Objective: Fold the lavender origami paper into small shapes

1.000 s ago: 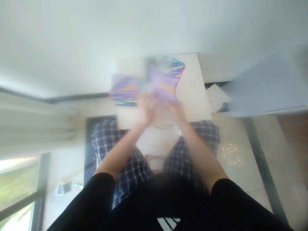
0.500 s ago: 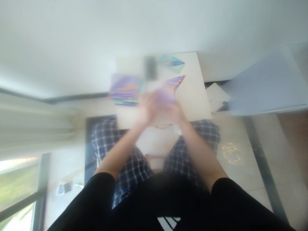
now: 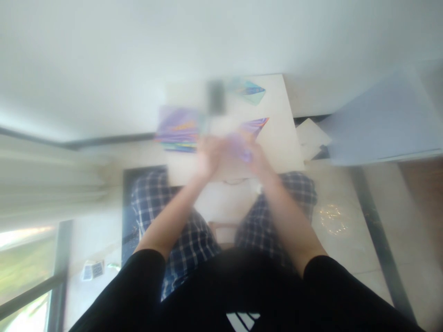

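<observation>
Over the small white table, both my hands work at a folded sheet of purple patterned paper (image 3: 238,144), blurred in the middle of the head view. Its pointed end, striped in orange and blue, sticks out to the upper right. My left hand (image 3: 210,152) is closed at the paper's left side, its fingers smeared. On the other side my right hand (image 3: 255,152) grips the paper with curled fingers. Left of my hands lies a stack of purple patterned sheets (image 3: 180,124). A folded teal and blue paper piece (image 3: 252,92) rests near the table's far edge.
A blurred dark grey object (image 3: 216,97) stands at the back of the white table (image 3: 284,138). My knees in plaid trousers (image 3: 296,189) flank the table. A large pale panel (image 3: 384,124) is to the right, and a window (image 3: 27,267) at lower left.
The purple paper's pointed end has shifted slightly down towards me. My right hand has moved up along the paper, and my left hand has drawn a little to the left.
</observation>
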{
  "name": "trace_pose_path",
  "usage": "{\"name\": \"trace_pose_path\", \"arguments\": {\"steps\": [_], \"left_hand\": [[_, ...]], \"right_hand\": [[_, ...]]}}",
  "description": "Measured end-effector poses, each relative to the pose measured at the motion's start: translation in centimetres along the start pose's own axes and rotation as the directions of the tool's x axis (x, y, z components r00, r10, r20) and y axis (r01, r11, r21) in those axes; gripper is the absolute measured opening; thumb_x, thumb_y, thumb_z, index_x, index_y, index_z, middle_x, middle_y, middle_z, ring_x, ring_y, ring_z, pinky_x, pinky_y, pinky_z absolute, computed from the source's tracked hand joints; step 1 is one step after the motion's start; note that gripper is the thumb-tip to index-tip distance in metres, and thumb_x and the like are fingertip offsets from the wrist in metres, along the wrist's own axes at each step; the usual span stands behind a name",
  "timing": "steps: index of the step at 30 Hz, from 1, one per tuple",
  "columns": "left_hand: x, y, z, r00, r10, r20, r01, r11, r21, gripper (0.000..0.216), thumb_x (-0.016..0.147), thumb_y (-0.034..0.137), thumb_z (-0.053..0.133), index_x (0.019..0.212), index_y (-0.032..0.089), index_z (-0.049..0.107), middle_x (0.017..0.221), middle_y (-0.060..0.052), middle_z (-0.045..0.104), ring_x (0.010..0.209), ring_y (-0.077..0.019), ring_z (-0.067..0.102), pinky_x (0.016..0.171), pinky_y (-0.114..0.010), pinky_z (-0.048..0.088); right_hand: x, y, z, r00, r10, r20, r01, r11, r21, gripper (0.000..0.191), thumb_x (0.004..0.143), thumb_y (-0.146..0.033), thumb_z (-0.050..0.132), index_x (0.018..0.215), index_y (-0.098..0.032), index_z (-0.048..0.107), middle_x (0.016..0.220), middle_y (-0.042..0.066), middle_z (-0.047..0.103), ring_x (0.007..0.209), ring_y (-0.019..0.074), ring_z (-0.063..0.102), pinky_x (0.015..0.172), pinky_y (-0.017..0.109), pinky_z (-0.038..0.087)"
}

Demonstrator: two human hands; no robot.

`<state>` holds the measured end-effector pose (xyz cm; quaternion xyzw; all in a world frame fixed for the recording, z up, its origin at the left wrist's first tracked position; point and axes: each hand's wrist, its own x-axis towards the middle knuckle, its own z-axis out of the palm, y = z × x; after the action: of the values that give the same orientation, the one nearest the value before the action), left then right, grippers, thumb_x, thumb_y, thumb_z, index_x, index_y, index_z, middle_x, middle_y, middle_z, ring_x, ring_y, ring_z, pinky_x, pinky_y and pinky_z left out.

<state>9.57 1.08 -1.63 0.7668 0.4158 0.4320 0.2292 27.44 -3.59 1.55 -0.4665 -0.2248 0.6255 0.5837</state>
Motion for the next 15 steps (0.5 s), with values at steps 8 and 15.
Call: {"name": "trace_pose_path", "arguments": {"steps": [8, 15], "left_hand": [[-0.27, 0.59, -0.64, 0.998, 0.023, 0.053, -0.024, 0.999, 0.022, 0.038, 0.098, 0.052, 0.050, 0.106, 0.023, 0.073, 0.107, -0.009, 0.077, 0.108, -0.0262, 0.063, 0.103, -0.051, 0.048], [-0.36, -0.07, -0.45, 0.999, -0.015, -0.036, 0.018, 0.996, 0.093, 0.034, 0.100, 0.046, 0.049, 0.108, 0.024, 0.073, 0.105, -0.007, 0.076, 0.105, -0.0252, 0.064, 0.101, -0.047, 0.048]], "right_hand": [[0.21, 0.29, -0.39, 0.997, -0.021, -0.072, 0.017, 0.998, -0.061, 0.050, 0.056, -0.046, 0.088, 0.100, -0.024, 0.075, 0.113, 0.001, 0.077, 0.119, 0.0270, 0.067, 0.101, 0.042, 0.055], [-0.04, 0.06, -0.03, 0.995, -0.041, -0.093, 0.037, 0.999, -0.039, 0.047, 0.055, -0.038, 0.089, 0.098, -0.027, 0.074, 0.111, 0.000, 0.077, 0.116, 0.0245, 0.068, 0.092, 0.036, 0.059]]}}
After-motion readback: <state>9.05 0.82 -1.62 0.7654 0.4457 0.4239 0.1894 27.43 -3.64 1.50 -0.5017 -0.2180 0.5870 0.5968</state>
